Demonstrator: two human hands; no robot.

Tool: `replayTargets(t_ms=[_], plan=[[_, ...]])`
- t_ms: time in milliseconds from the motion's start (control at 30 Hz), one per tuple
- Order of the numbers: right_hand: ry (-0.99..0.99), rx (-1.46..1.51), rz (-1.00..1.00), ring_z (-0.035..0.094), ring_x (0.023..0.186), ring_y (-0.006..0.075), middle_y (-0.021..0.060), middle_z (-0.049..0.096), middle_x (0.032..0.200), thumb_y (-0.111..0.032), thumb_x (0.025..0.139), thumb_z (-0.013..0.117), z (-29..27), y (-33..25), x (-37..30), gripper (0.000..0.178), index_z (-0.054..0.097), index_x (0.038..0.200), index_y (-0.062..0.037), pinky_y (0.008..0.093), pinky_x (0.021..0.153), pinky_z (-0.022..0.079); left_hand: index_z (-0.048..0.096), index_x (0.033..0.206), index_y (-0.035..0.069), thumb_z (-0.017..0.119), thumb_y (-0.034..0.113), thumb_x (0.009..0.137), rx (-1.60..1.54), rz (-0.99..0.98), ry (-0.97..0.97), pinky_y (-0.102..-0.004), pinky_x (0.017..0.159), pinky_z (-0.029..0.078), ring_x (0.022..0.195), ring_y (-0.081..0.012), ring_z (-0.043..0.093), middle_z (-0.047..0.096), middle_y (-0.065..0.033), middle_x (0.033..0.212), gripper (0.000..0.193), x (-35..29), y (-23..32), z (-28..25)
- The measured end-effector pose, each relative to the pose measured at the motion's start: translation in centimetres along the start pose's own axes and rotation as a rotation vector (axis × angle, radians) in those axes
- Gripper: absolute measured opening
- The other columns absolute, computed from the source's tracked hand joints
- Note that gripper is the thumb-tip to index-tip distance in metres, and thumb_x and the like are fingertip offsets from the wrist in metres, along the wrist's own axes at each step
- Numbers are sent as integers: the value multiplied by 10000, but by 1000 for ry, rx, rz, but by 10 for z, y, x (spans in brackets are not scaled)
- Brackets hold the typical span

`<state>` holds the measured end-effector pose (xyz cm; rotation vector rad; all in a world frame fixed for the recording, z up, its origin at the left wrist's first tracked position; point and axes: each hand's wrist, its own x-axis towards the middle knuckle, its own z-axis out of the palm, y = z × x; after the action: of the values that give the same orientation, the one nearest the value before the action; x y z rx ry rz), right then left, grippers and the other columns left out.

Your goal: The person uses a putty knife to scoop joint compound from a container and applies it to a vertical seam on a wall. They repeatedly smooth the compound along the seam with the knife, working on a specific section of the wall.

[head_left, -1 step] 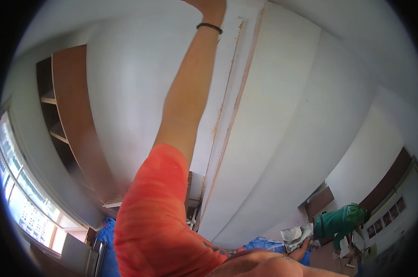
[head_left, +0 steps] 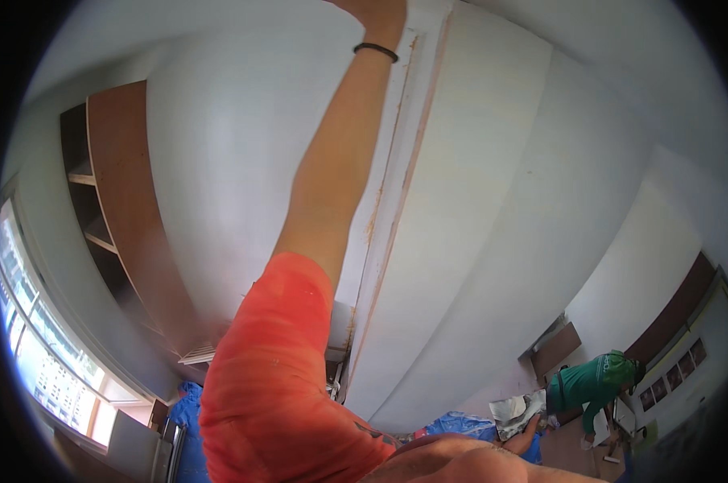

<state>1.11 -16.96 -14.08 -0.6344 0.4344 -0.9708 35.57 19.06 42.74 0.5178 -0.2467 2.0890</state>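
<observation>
The raised hand (head_left: 380, 13) is slightly farther right in view, its dark wristband (head_left: 376, 52) right and a touch lower, closer to the ragged seam (head_left: 371, 229). The orange sleeve's (head_left: 271, 346) cuff also shifts right, while the brown cabinet (head_left: 122, 185) and pale panel (head_left: 480, 121) slip slightly left.

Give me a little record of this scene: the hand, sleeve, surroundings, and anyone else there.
Raised hand: cut off by the top edge; fingers' grip unclear
Wrist: dark band
Sleeve: orange-red sleeve
Behind the arm: pale wall
Left side: brown shelf unit, bright window
Lower right: person in green top
</observation>
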Motion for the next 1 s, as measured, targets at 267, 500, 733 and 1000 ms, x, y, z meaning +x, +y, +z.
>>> replayTargets(t_ms=[267, 500, 733, 1000], plan=[[194, 11, -70, 546, 1325, 318, 162, 515, 1472, -398, 1046, 543, -2, -25, -23, 628, 420, 1497, 21, 441, 1088, 459, 205, 1590, -51, 491, -51, 940, -250, -117, -182, -537, 1161, 273, 1416, -479, 335, 291, -330, 1582, 710, -139, 172, 55], [142, 18, -37, 557, 1309, 317, 164, 534, 1451, -403, 1045, 546, -12, -19, -10, 623, 441, 1477, 33, 454, 1086, 466, 418, 1429, -53, 463, 33, 1007, -233, -76, -248, -430, 1052, 389, 1196, -276, 515, 531, -191, 1360, 432, -176, 164, -3], [-30, -15, 54, 568, 1288, 295, 131, 561, 1434, -431, 1024, 578, -7, 5, 25, 622, 480, 1464, -3, 431, 1087, 460, 447, 1270, -117, 384, 49, 1036, -185, -76, 48, -361, 992, 405, 1008, -330, 510, 540, -219, 1186, 294, 38, -63, -63], [-190, -41, 147, 577, 1269, 267, 87, 588, 1422, -472, 994, 620, -10, 33, 57, 632, 524, 1456, -53, 399, 1089, 448, 385, 1516, -52, 457, 107, 1063, -258, -202, 68, -381, 917, 461, 1043, -261, 550, 543, -176, 1166, 486, 136, -72, -51]])
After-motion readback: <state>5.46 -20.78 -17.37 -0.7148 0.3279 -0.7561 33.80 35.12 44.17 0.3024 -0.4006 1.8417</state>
